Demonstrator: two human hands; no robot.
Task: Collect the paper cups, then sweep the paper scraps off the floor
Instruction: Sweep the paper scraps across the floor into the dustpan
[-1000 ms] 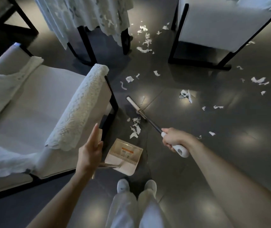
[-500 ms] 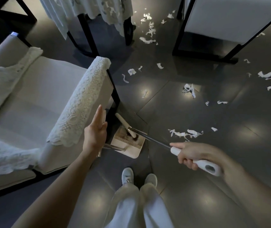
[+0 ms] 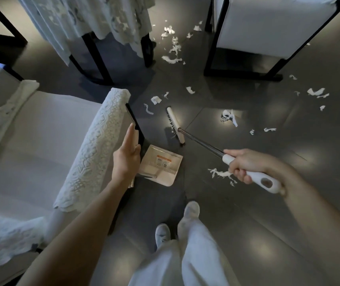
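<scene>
Floor (image 3: 258, 213) strewn with paper scraps (image 3: 229, 117) — most sweeping remains, no cups visible. My right hand (image 3: 245, 164) grips the broom (image 3: 174, 124); my left hand (image 3: 126, 159) is at the dustpan (image 3: 162, 165) — grip unclear.

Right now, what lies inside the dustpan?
Inside the dustpan I see only its orange-and-white label and comb teeth; the visible paper scraps lie outside it. The left hand covers the edge near the chair, so that part cannot be checked.
</scene>
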